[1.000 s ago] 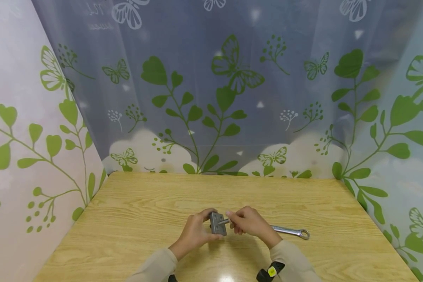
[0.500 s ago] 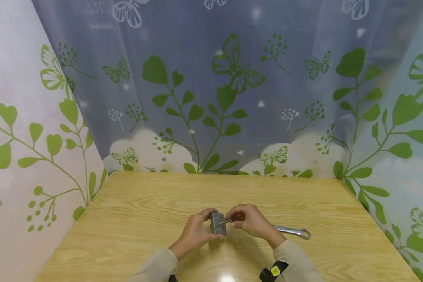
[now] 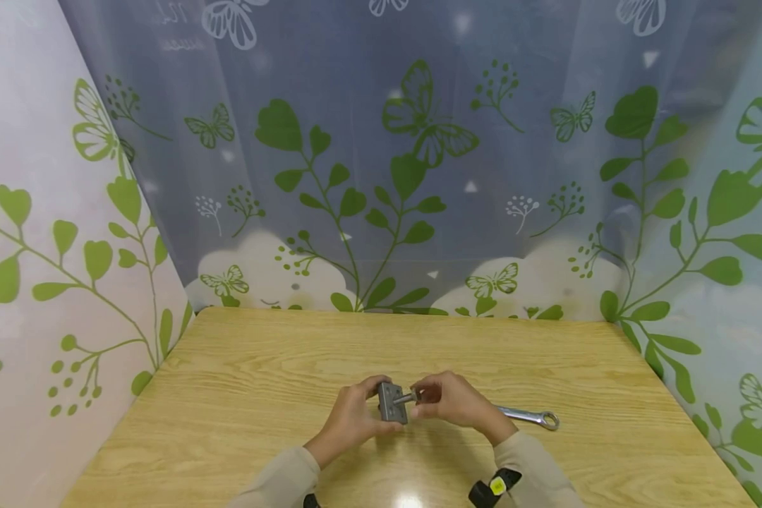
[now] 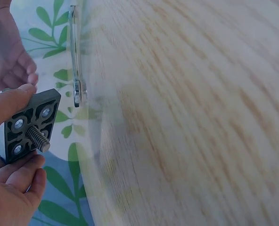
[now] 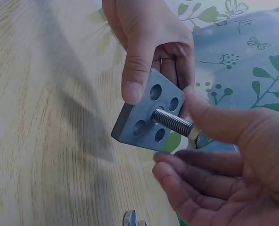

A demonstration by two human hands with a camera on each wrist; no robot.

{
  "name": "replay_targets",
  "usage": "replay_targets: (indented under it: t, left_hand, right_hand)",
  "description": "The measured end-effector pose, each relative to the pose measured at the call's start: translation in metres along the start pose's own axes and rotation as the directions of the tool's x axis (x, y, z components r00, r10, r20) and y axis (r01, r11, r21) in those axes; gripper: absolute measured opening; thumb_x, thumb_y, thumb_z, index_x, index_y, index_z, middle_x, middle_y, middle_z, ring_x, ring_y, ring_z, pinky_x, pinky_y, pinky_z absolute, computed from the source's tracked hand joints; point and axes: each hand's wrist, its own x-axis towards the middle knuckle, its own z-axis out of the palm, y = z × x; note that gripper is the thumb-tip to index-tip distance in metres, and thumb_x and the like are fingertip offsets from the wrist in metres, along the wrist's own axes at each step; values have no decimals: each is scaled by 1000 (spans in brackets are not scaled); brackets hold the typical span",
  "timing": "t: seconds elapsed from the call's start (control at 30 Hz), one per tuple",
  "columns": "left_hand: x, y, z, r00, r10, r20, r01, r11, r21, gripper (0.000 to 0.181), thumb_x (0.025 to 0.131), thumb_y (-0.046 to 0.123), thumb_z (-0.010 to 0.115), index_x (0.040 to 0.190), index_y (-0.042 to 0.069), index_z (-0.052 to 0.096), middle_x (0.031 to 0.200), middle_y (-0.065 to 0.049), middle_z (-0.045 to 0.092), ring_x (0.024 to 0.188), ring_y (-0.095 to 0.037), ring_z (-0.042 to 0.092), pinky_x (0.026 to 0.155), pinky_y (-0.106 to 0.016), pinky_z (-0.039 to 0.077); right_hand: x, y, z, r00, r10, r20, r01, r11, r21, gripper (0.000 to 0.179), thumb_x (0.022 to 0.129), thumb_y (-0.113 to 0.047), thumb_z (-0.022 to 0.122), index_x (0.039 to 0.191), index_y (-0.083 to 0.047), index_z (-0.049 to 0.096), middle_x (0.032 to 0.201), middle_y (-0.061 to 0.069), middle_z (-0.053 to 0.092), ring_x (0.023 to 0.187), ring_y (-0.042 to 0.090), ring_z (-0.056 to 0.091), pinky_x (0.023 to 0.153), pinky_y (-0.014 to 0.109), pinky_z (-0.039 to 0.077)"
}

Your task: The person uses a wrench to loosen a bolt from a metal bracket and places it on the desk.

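Note:
My left hand (image 3: 351,416) grips a square grey plate (image 5: 146,101) by opposite edges, holding it above the table. Round holes dot its smooth face, while the ribbed back (image 4: 32,115) has a bright round insert showing near each corner. Through its centre runs a threaded bolt (image 5: 175,121), whose bare end pokes out on the ribbed side. Around the bolt's head (image 5: 196,139), my right hand (image 3: 451,401) has thumb and fingers spread apart. The head shows in the gap between them, with fingertips close by it.
A shiny combination wrench (image 3: 527,416) lies on the wooden table (image 3: 260,353), just right of my right hand and partly behind it. Printed curtains with leaves and butterflies (image 3: 355,176) stand along the table's back and sides.
My right hand has let its pinch on the bolt loosen, and thumb and fingers have parted, uncovering the bolt's head. The left hand keeps the plate nearly still.

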Motion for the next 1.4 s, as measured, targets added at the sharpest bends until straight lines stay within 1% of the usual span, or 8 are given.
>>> replay_targets:
  t: [0.13, 0.23, 0.47, 0.57, 0.7, 0.87, 1.23, 1.4]
  left_hand:
    - [0, -1, 0, 1000, 5, -1, -5, 1000, 1, 68, 66, 16, 89, 123, -1, 57, 114, -15, 68, 106, -33, 65, 90, -45, 54]
    - [1, -2, 0, 1000, 11, -1, -11, 1000, 5, 68, 66, 17, 89, 124, -2, 57, 113, -15, 68, 105, -32, 65, 91, -45, 54]
    - [1, 0, 0, 1000, 9, 2, -9, 1000, 10, 69, 67, 18, 89, 124, -2, 57, 113, -14, 68, 106, -31, 65, 91, -43, 54]
    - [0, 0, 0, 1000, 6, 2, -6, 1000, 7, 68, 67, 17, 89, 124, -2, 57, 114, -15, 67, 106, -32, 65, 90, -43, 54]
    - [-1, -1, 1, 1000, 19, -2, -19, 1000, 6, 69, 66, 16, 89, 123, -4, 57, 114, -17, 67, 105, -34, 65, 90, -43, 54]
    - [-1, -2, 1, 1000, 20, -3, -20, 1000, 15, 70, 65, 17, 89, 123, -2, 57, 115, -17, 67, 105, -34, 65, 90, -43, 54]
    - [0, -1, 1, 1000, 13, -4, -13, 1000, 5, 69, 64, 16, 89, 123, -2, 57, 115, -17, 67, 104, -36, 65, 89, -44, 54]
    - [-1, -2, 2, 1000, 12, 0, -12, 1000, 9, 71, 65, 16, 89, 124, -5, 56, 113, -17, 67, 105, -35, 65, 90, -44, 54]
  right_hand:
    - [-1, -1, -1, 997, 76, -4, -76, 995, 69, 44, 97, -36, 57, 108, 4, 68, 92, 14, 70, 82, 29, 68, 71, 35, 58]
    - [-1, -3, 0, 994, 103, -28, -99, 989, 114, 51, 100, -40, 48, 96, 6, 70, 78, 11, 70, 73, 26, 67, 66, 36, 58]
    - [1, -4, 3, 993, 109, -46, -104, 989, 102, 47, 99, -36, 52, 80, 4, 69, 65, 5, 64, 58, 14, 59, 59, 43, 55]
    - [2, -2, 4, 996, 69, -47, -66, 996, 54, 35, 97, -30, 58, 85, 1, 69, 70, 3, 64, 63, 18, 59, 58, 36, 53]
    - [2, 0, 2, 997, -43, -57, 42, 999, -19, 12, 90, -13, 67, 96, -2, 68, 82, 3, 65, 73, 17, 61, 61, 25, 51]
    - [2, 3, 0, 990, -121, -67, 118, 992, -45, 16, 84, 1, 70, 99, -3, 68, 87, 2, 65, 77, 10, 60, 68, 24, 54]
    - [0, 3, 0, 991, -113, -67, 112, 993, -29, 21, 84, 0, 71, 104, 2, 67, 88, 5, 66, 78, 14, 61, 69, 25, 54]
    - [0, 3, 2, 999, -34, -31, 33, 999, -33, 33, 91, -23, 66, 112, 3, 67, 96, 9, 68, 81, 17, 63, 68, 29, 54]
